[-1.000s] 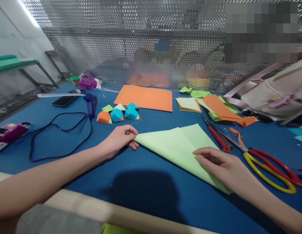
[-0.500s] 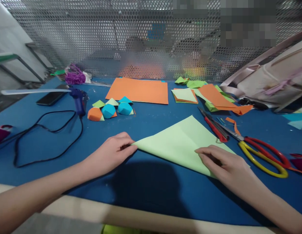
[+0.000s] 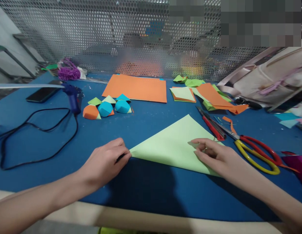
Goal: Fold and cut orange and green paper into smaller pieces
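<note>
A pale green sheet of paper [image 3: 170,144], folded over into a triangle, lies on the blue tabletop [image 3: 146,191] with its peak pointing away from me. My left hand [image 3: 109,157] pinches the triangle's left corner between thumb and fingers. Over the right part of the paper, my right hand [image 3: 214,156] has its thumb and forefinger parted, with nothing held between them; its lower side hides the right corner. Just beyond that hand are red-handled pliers [image 3: 215,128] and scissors [image 3: 258,152] with red and yellow handles.
Small folded paper pieces [image 3: 105,109] sit left of centre, before an orange sheet stack [image 3: 136,88]. A blue glue gun [image 3: 72,99] with a looping black cord and a phone [image 3: 43,93] are at left. Paper squares [image 3: 182,94], orange strips [image 3: 213,96] and a pale bag [image 3: 265,78] stand at right.
My left hand has shifted slightly left and down, drawing the paper's corner with it. The right hand's thumb and forefinger have parted. The whole view has moved a little.
</note>
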A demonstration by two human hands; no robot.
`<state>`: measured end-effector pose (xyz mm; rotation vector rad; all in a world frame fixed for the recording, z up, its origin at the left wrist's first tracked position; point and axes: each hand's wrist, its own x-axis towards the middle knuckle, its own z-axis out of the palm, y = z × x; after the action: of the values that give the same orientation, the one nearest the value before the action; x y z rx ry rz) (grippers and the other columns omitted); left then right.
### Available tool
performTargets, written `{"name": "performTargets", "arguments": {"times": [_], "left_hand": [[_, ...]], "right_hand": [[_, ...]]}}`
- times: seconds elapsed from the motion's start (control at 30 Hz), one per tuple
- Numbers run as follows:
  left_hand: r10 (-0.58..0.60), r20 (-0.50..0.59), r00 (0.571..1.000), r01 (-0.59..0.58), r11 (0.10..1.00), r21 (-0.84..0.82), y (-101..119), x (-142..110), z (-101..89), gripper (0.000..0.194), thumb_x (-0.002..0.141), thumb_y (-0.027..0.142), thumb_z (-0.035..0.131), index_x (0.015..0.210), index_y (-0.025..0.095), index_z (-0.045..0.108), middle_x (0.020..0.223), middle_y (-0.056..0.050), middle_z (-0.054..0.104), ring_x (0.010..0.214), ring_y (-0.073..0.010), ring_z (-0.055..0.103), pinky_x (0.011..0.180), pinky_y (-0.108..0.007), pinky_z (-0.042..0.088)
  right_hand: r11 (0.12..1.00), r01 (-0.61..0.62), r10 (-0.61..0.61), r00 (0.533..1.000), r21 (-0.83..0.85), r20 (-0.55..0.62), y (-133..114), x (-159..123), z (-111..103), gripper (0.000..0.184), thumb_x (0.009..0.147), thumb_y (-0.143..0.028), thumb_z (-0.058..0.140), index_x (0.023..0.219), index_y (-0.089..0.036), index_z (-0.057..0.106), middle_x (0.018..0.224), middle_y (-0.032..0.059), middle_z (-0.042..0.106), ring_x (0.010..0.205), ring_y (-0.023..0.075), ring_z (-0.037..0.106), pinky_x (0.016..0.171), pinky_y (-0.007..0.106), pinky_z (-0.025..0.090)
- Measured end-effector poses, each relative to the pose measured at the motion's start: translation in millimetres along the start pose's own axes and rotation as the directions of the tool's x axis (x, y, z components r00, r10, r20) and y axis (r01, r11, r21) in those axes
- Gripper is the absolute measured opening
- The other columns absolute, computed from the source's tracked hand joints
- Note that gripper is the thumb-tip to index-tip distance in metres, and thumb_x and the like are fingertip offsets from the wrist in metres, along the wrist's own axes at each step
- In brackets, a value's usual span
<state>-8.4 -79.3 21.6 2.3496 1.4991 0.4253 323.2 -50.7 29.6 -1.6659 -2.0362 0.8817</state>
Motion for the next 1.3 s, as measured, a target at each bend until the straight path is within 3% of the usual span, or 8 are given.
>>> {"name": "performTargets", "arguments": {"times": [0.17, 0.3, 0.4, 0.53, 0.7, 1.0, 1.3], "left_hand": [[0.015, 0.017, 1.000, -0.015, 1.000, 0.023, -2, 0, 0.9, 0.028, 0.095, 0.024, 0.041, 0.081, 0.020, 0.065, 0.080, -0.002, 0.058, 0.072, -0.0143, 0.058, 0.063, -0.024, 0.043], [0.020, 0.019, 1.000, -0.021, 1.000, 0.022, -5, -1, 2.1, 0.027, 0.094, 0.024, 0.042, 0.078, 0.019, 0.063, 0.079, -0.001, 0.058, 0.071, -0.0141, 0.058, 0.061, -0.024, 0.042], [0.033, 0.011, 0.999, -0.034, 0.999, 0.020, -7, -2, 3.3, 0.027, 0.095, 0.025, 0.043, 0.078, 0.019, 0.063, 0.078, -0.001, 0.059, 0.069, -0.0143, 0.058, 0.059, -0.025, 0.041], [0.065, 0.005, 0.998, -0.065, 0.997, 0.035, -9, -3, 3.4, 0.026, 0.095, 0.026, 0.043, 0.081, 0.020, 0.064, 0.077, -0.001, 0.059, 0.069, -0.0153, 0.058, 0.058, -0.026, 0.040], [0.113, -0.021, 0.993, -0.112, 0.992, 0.055, -11, -7, 3.1, 0.026, 0.098, 0.027, 0.042, 0.085, 0.020, 0.063, 0.077, -0.001, 0.057, 0.069, -0.0158, 0.056, 0.062, -0.029, 0.040], [0.161, -0.087, 0.983, -0.152, 0.983, 0.103, -6, -9, 2.3, 0.026, 0.100, 0.028, 0.043, 0.087, 0.019, 0.064, 0.076, -0.002, 0.058, 0.067, -0.0166, 0.053, 0.061, -0.032, 0.036], [0.089, -0.012, 0.996, -0.085, 0.975, 0.205, -1, -8, -1.8, 0.034, 0.099, 0.028, 0.037, 0.081, 0.020, 0.065, 0.076, -0.002, 0.059, 0.067, -0.0161, 0.054, 0.062, -0.031, 0.037]], "right_hand": [[0.997, -0.009, 0.003, 0.998, 0.079, 0.070, -5, 21, -7, 0.041, 0.082, -0.052, 0.054, 0.103, -0.018, 0.063, 0.066, -0.0018, 0.051, 0.054, 0.0128, 0.045, 0.048, 0.026, 0.037], [0.994, -0.010, 0.006, 0.999, 0.109, 0.037, 0, 25, -7, 0.040, 0.082, -0.051, 0.055, 0.102, -0.018, 0.062, 0.067, -0.0023, 0.049, 0.055, 0.0122, 0.046, 0.048, 0.025, 0.038], [0.999, 0.004, -0.003, 1.000, 0.052, -0.020, 5, 19, -4, 0.037, 0.084, -0.051, 0.053, 0.098, -0.018, 0.063, 0.066, -0.0011, 0.053, 0.054, 0.0128, 0.048, 0.047, 0.026, 0.039], [0.991, 0.103, -0.110, 0.989, -0.081, -0.094, 9, 12, 3, 0.029, 0.087, -0.045, 0.050, 0.092, -0.019, 0.064, 0.065, 0.0016, 0.062, 0.054, 0.0145, 0.054, 0.051, 0.028, 0.043], [0.952, 0.219, -0.244, 0.965, -0.215, -0.094, 9, 10, 5, 0.024, 0.091, -0.034, 0.045, 0.091, -0.020, 0.065, 0.079, 0.0064, 0.071, 0.063, 0.0176, 0.064, 0.059, 0.030, 0.050], [0.928, 0.285, -0.317, 0.942, -0.239, -0.108, 14, 12, 7, 0.026, 0.093, -0.032, 0.043, 0.092, -0.021, 0.066, 0.086, 0.0088, 0.073, 0.072, 0.0203, 0.068, 0.065, 0.033, 0.052], [0.934, 0.281, -0.308, 0.946, -0.221, -0.098, 17, 12, 6, 0.020, 0.088, -0.039, 0.050, 0.089, -0.026, 0.065, 0.082, 0.0058, 0.073, 0.069, 0.0222, 0.068, 0.064, 0.035, 0.052]]}}
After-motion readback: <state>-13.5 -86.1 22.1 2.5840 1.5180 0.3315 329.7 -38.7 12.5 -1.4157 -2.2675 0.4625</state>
